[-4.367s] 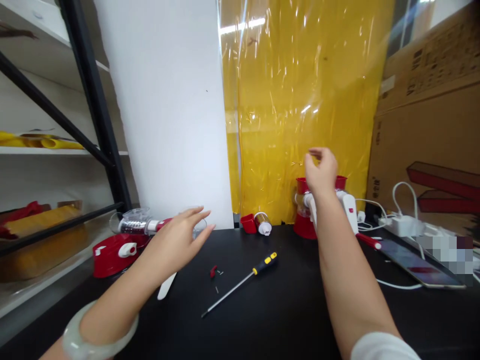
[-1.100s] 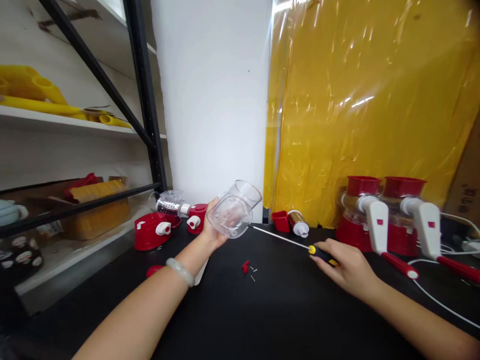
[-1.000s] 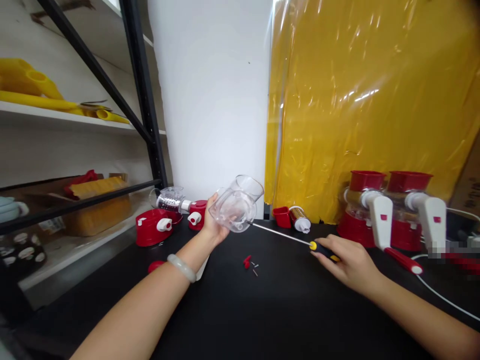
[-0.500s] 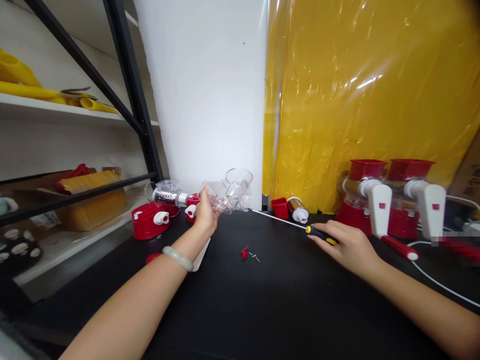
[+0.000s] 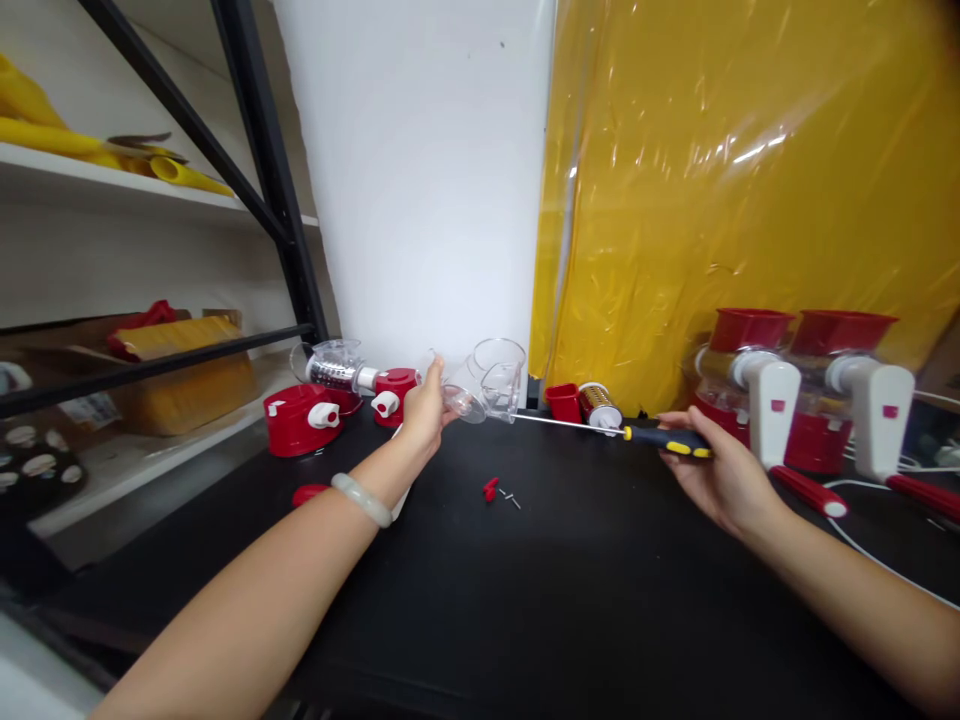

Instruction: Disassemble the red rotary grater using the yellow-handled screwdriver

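My left hand [image 5: 426,408] is wrapped round a clear plastic grater housing [image 5: 499,382], held above the black table. In my right hand [image 5: 724,465] is a screwdriver [image 5: 667,440] with a dark blue and yellow handle, gripped near its rear end. Its long shaft runs leftward, almost level, and the tip meets the right side of the housing; the exact contact spot is too small to make out. Below, on the table, lie a small red part [image 5: 490,489] and a few small screws [image 5: 510,498].
Red bases with white knobs [image 5: 301,420] and a grater drum [image 5: 334,372] stand at the left. Behind the shaft are a red cup [image 5: 562,403] and another drum [image 5: 598,408]. Two assembled rotary graters [image 5: 776,400] and a white cable [image 5: 870,555] occupy the right. A shelf rack [image 5: 277,200] borders the left.
The screwdriver's shaft has become more level, its tip still at the housing. My right hand has shifted back on the handle, with looser fingers. The housing is turned slightly, and the view has shifted.
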`<state>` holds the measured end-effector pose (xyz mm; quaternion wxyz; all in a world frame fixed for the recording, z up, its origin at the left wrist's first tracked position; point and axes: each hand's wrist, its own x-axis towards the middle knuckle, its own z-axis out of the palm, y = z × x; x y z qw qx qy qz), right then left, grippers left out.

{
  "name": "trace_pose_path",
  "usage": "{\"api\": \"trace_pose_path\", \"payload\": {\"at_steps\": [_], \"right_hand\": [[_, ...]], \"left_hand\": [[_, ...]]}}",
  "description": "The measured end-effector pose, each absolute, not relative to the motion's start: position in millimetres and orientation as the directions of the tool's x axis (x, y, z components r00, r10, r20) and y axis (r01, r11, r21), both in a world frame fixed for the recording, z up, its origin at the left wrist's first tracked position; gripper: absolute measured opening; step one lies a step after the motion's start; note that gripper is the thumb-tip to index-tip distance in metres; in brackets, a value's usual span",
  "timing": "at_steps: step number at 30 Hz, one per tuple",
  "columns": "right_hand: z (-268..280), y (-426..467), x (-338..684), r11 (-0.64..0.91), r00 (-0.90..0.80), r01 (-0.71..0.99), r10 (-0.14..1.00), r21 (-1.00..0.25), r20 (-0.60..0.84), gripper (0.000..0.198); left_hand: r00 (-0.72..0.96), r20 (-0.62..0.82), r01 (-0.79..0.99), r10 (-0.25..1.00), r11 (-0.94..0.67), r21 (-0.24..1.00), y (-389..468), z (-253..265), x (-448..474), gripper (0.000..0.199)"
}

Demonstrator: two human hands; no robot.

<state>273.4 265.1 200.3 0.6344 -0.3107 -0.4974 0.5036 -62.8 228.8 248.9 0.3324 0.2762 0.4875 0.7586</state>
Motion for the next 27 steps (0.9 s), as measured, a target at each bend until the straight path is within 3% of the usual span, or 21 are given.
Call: {"api": "trace_pose_path", "payload": {"at_steps": [2,4,7,11,17,21,24,27], "right_hand": [[200,268,276,0.213,-0.062,-0.371,0.966,-0.904,0.253,0.047],[198,270,280,0.165,-0.12,-0.276,0.972,-0.947,0.204,0.056],[196,272,284,0.195,-0.167,-0.157,0.961,-0.968,0.221,0.046],[197,273,284,0.34,-0.133,-0.175,0.922,-0.924,0.364,0.032],[195,277,285,0.311,-0.166,-0.209,0.923,-0.927,0.347,0.043],[195,276,290,0.366,-0.222,0.09,0.914,-0.926,0.34,0.034],[197,272,292,0.359,-0.277,0.31,0.92,-0.88,0.277,0.053],[198,269,292,0.371,-0.277,0.345,0.918,-0.862,0.285,0.062]], "left_hand": [[-0.623,0.077,-0.244,0.778,-0.287,0.926,231,246,-61,0.044],[-0.626,0.065,-0.252,0.777,-0.281,0.926,232,242,-60,0.045],[-0.639,0.048,-0.26,0.768,-0.275,0.926,234,239,-62,0.044],[-0.656,0.022,-0.275,0.755,-0.266,0.924,236,237,-64,0.041],[-0.656,-0.001,-0.295,0.754,-0.256,0.92,237,235,-64,0.04],[-0.673,-0.001,-0.308,0.739,-0.279,0.91,238,236,-67,0.04],[-0.689,0.012,-0.299,0.724,-0.299,0.906,238,239,-68,0.042],[-0.686,0.024,-0.287,0.727,-0.301,0.91,235,242,-67,0.042]]}}
